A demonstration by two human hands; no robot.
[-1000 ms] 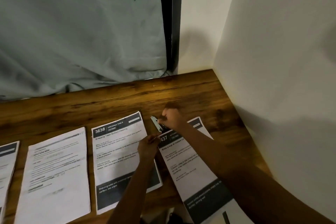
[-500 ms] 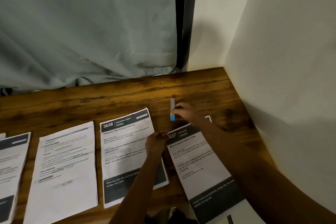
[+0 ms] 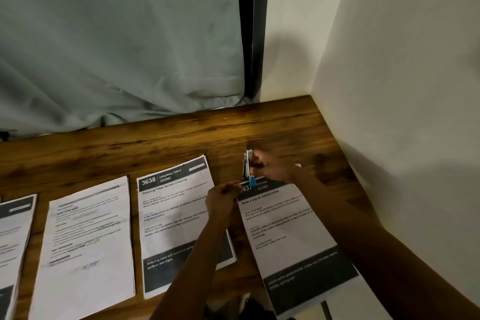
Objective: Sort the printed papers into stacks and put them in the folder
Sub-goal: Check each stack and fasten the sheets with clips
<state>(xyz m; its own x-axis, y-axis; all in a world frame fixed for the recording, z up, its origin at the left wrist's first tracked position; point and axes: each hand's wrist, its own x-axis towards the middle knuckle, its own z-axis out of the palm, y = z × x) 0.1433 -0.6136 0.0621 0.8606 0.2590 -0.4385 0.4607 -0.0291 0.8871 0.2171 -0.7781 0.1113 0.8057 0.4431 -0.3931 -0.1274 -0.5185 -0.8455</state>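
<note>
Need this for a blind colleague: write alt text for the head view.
The left hand pinches the top corner of the rightmost paper on a wooden table while the right hand holds a small silver-and-blue tool at it. Three more papers lie to the left.

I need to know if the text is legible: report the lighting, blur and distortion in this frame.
Head view: dim overall, one warm bright patch on the wooden table near the corner; right hand and its blue-tipped tool motion-blurred; the 3638 sheet and KITCHEN sheet headings readable, the plain sheet left of them smeared; wide-angle lens curves the wall edge.
</note>
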